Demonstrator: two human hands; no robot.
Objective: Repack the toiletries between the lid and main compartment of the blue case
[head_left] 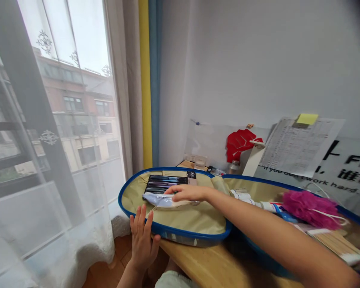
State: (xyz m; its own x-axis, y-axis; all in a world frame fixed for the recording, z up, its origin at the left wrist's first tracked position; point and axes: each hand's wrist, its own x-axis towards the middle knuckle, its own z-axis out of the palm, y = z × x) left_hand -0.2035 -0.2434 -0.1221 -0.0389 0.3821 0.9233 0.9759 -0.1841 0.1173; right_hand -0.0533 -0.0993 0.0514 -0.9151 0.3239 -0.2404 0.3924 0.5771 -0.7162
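Observation:
An open travel bag with a blue rim and beige lining (174,232) lies across a wooden desk. My left hand (142,240) stands at its front rim, fingers spread against the blue edge and holding nothing. Reaching over the lining, my right hand (186,193) rests on a pale blue soft item (159,200). Behind that hand, a black flat packet (166,184) lies in the lining. To the right, in the bag's other half, are a white tube (258,205) and a pink bath puff (309,210).
The wooden desk (204,266) runs along a sheer white curtain (57,160) on the left. A bundle of wooden sticks (336,246) lies at the right. Behind the bag stand a small glass (200,162) and a bottle (234,167), below a printed paper sheet (300,146).

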